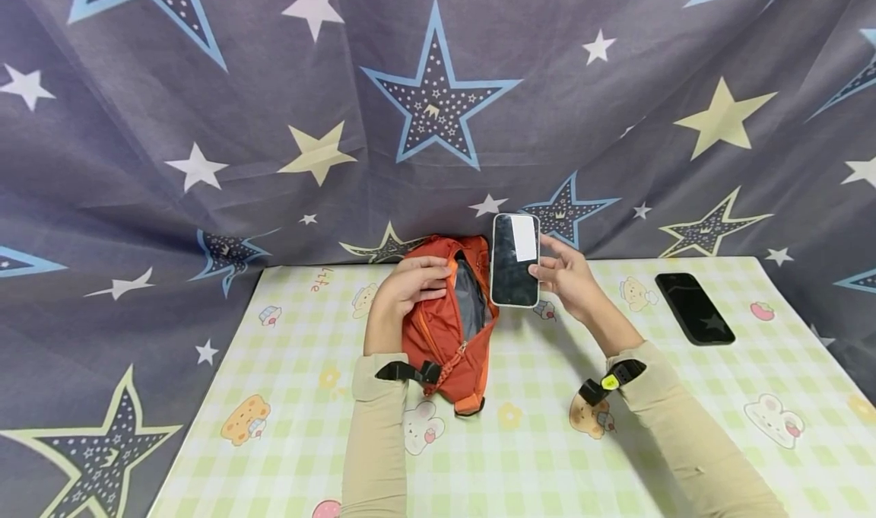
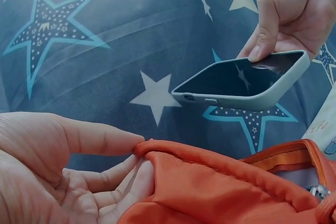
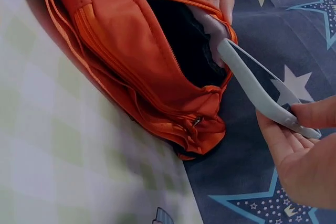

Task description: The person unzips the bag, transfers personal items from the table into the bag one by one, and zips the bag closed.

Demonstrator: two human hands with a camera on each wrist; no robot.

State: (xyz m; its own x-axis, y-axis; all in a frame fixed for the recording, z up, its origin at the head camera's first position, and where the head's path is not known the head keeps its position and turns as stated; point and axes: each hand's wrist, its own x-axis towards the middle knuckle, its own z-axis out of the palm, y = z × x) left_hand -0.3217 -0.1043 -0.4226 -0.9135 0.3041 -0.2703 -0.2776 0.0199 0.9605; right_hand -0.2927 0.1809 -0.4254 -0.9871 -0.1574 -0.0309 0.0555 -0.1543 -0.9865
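An orange-red waist bag [image 1: 438, 328] stands on the table with its main zip undone, its grey lining showing. My left hand [image 1: 414, 282] pinches the bag's fabric at the edge of the opening between thumb and fingers, plain in the left wrist view at the fabric edge [image 2: 173, 150]. In my right hand [image 1: 566, 278] is a smartphone [image 1: 515, 274] in a pale case, gripped by its side with the thumb on the screen. The phone is raised just right of the bag, its screen toward the head camera. From the right wrist, the phone [image 3: 252, 85] overlaps the rim of the opening.
A second, black smartphone [image 1: 694, 309] lies on the table to the right. The table wears a green-and-white checked cloth [image 1: 287, 381] with cartoon prints. Behind it hangs a dark curtain [image 1: 239, 84] patterned with stars, close behind the bag.
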